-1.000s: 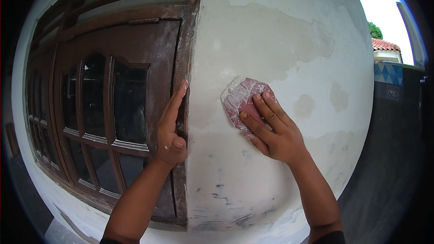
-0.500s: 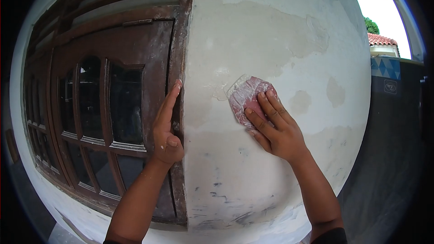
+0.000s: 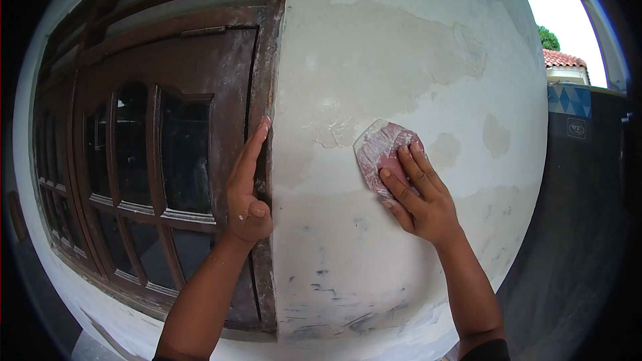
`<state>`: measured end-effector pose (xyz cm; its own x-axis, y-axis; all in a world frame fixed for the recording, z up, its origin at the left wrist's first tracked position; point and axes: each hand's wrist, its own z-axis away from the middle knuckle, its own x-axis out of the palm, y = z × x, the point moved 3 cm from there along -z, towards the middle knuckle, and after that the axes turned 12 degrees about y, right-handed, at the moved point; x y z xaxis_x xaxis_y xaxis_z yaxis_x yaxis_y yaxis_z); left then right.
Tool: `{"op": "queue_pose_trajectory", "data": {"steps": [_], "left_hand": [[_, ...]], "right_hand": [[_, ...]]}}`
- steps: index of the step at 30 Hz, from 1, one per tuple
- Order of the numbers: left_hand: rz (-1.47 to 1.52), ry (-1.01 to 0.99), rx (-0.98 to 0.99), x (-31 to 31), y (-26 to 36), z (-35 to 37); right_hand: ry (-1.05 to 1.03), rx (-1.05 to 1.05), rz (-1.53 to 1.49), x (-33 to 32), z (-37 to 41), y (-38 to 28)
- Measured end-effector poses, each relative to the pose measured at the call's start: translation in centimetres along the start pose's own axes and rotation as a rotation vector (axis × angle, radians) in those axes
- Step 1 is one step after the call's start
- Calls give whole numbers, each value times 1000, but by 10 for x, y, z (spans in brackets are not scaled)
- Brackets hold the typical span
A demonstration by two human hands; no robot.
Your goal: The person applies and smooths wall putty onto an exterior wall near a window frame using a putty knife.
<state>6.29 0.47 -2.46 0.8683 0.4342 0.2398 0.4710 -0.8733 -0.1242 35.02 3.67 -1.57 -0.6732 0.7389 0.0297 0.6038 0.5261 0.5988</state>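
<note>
My right hand (image 3: 426, 197) holds a flat, reddish putty spreader (image 3: 391, 154) against the wall (image 3: 321, 220), its fingers spread over the face and its thumb low at the edge. White putty is smeared over the tool's upper left part. Left of it, a rough wet-looking putty patch (image 3: 334, 132) lies on the wall. My left hand (image 3: 249, 190) rests edge-on against the brown wooden window frame (image 3: 265, 267), fingers stretched upward and holding nothing. There are white specks on its skin.
Brown window panels with dark glass panes (image 3: 187, 154) fill the left side. Beige dried patches (image 3: 381, 47) and dark scuff marks (image 3: 361, 321) mark the wall. At the right stands a dark panel (image 3: 575, 214) with a blue patterned strip; a tiled roof (image 3: 565, 59) shows beyond.
My right hand and the putty spreader have slid a little to the right and slightly down the wall, uncovering more of the putty patch. My left hand stays on the frame.
</note>
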Motion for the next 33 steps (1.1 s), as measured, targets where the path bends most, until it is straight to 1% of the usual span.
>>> {"op": "queue_pose_trajectory", "data": {"steps": [3,7,12,14,18,20,23,26,30,33], "left_hand": [[-19,-12,5,0,1,0],[-14,-4,12,1,-1,-1],[-3,-19,-10,0,2,-1],[-4,-15,-17,0,0,1],[5,-9,-16,0,2,-1],[6,-14,-12,-1,-1,0],[4,-14,-8,-1,-3,1],[4,-9,-5,0,-1,1],[-22,-20,10,-1,-1,1],[-9,-18,-9,-1,2,0]], "right_hand": [[66,14,-10,-2,-6,-2],[26,-42,-20,10,-31,-9],[-16,-55,-27,4,-10,-2],[0,-29,-16,-2,-2,2],[46,-36,-32,2,-23,-4],[4,-72,-44,7,-35,-11],[-45,-80,-62,11,-29,-12],[-26,-54,-51,-1,-14,-4],[21,-38,-61,0,-29,-10],[12,-90,-52,7,-42,-15]]}}
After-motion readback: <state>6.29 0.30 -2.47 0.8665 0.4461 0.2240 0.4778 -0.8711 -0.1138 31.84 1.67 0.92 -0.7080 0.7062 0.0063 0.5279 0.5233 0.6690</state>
